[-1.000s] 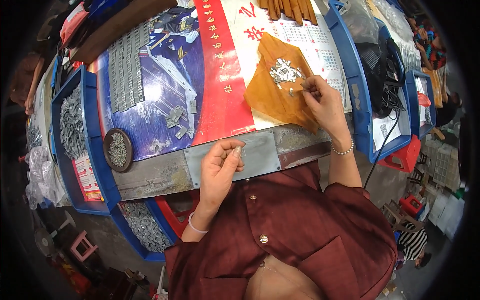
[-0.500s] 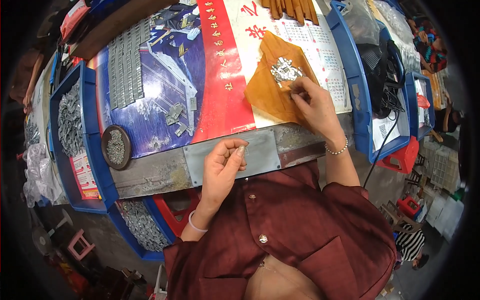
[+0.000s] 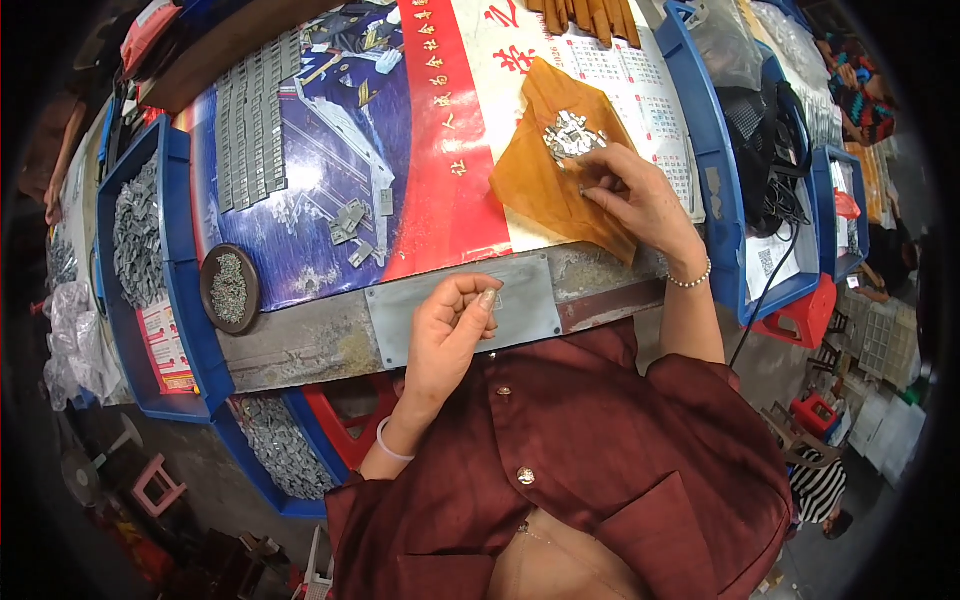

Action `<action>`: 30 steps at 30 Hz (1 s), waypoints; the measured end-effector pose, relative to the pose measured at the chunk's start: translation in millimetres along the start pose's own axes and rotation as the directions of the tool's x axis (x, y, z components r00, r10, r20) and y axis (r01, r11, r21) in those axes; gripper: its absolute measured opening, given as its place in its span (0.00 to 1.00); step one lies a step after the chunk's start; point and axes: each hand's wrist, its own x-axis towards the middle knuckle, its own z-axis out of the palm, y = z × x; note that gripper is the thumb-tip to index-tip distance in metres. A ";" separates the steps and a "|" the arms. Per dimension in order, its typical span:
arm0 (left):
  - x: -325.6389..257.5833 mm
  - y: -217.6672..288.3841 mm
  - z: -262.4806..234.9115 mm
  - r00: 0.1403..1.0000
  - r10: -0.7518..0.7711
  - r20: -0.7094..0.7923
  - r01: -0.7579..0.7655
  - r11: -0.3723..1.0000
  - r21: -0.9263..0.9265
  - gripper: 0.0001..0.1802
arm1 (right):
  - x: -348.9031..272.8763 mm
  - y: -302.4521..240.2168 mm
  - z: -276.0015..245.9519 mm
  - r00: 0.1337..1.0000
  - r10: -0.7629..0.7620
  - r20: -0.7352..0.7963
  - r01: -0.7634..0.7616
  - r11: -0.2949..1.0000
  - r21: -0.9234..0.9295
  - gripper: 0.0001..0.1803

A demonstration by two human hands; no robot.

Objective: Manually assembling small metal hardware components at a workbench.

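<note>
Right of centre, the right hand [image 3: 640,200] pinches at small metal parts [image 3: 568,133] heaped on an orange sheet [image 3: 535,175]. Lower centre, the left hand [image 3: 450,335] curls over a grey plate [image 3: 525,305], its grasp unclear. A snagged sheet could scatter the heap.

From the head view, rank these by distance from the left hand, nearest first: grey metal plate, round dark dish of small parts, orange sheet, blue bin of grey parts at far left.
1. grey metal plate, directly under the left hand.
2. orange sheet, up and right.
3. round dark dish, to the left; close to the sheet's distance.
4. blue bin, far left.
</note>
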 end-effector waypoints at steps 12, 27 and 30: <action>5.0 1.8 5.1 0.999 -0.015 0.029 0.015 1.000 0.007 0.10 | -8.6 0.1 7.3 0.997 -0.030 -0.065 0.018 0.984 -0.176 0.08; 5.7 0.9 6.9 1.000 -0.002 0.029 0.002 1.000 0.019 0.10 | -6.4 -3.4 14.1 0.974 -0.196 -0.110 0.169 0.962 -0.216 0.11; 6.1 0.4 6.5 1.000 -0.005 0.029 0.004 1.000 0.023 0.10 | -6.2 -4.2 13.8 0.987 -0.145 -0.073 0.128 0.972 -0.197 0.12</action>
